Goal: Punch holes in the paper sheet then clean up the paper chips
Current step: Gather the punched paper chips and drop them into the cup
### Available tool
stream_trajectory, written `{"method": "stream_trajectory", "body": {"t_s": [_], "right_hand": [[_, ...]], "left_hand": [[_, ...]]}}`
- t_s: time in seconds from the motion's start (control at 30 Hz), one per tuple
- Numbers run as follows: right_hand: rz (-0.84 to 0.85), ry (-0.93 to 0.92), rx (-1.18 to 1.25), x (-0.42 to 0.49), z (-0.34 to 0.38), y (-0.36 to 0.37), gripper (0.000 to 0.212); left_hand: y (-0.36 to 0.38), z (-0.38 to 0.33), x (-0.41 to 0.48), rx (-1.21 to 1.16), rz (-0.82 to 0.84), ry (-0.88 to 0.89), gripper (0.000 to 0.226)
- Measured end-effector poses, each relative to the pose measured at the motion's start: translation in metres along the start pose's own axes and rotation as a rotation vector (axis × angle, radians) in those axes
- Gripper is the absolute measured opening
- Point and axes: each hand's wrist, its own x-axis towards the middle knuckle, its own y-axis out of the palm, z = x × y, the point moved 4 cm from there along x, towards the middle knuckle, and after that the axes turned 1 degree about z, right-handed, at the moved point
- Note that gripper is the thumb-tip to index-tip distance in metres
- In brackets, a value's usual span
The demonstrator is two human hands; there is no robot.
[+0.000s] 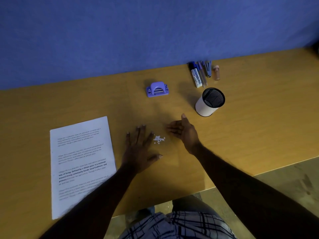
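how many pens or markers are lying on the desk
About 5, though overlap may hide some: the markers lie side by side at the desk's far edge by the wall, behind the mesh cup.

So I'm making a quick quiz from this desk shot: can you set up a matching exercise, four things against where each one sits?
Things:
1. hole punch
2. paper chips
3. paper sheet
4. pen cup

Places:
A. between the left hand and right hand
B. left side of the desk, under the left forearm
C. just in front of the markers
D. far side of the desk, near the blue wall

Pairs: 1-D, 2-A, 3-B, 4-C
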Motion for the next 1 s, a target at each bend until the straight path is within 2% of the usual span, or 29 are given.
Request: {"method": "stream_trajectory", "body": {"t_s": [0.17, 0.37, 0.53, 0.63, 0.67, 0.73, 0.83, 0.9, 1.0], "right_hand": [[-0.063, 0.032, -0.014, -0.009, -0.013, -0.011, 0.062], [-0.015, -0.015, -0.023, -0.018, -0.024, -0.004, 0.021], [0.034, 0.044, -0.004, -0.015, -0.027, 0.018, 0.023], [0.016, -0.029, -0.021, -0.016, -0.023, 0.021, 0.02], [-0.026, -0.075, -0.082, -0.017, -0.022, 0.016, 0.015], [-0.119, -0.157, -0.362, -0.02, -0.02, 0.004, 0.009], [-0.108, -0.15, -0.698, -0.028, -0.03, 0.002, 0.022], [-0.077, -0.147, -0.777, -0.032, -0.038, 0.011, 0.026], [-0.087, -0.172, -0.761, -0.032, -0.039, 0.027, 0.026]], "left_hand": [[-0.008, -0.004, 0.001, -0.019, -0.049, 0.077, 0.089], [-0.015, 0.007, -0.006, -0.06, -0.054, 0.001, 0.09], [-0.014, 0.016, -0.017, -0.092, -0.054, -0.048, 0.09], [-0.012, 0.02, -0.018, -0.107, -0.055, -0.065, 0.088], [-0.012, 0.022, -0.019, -0.108, -0.051, -0.07, 0.088], [-0.01, 0.024, -0.019, -0.117, -0.038, -0.077, 0.086], [-0.009, 0.024, -0.019, -0.132, -0.026, -0.08, 0.08], [-0.009, 0.024, -0.02, -0.142, -0.035, -0.075, 0.076], [-0.012, 0.021, -0.022, -0.156, -0.062, -0.053, 0.074]]}}
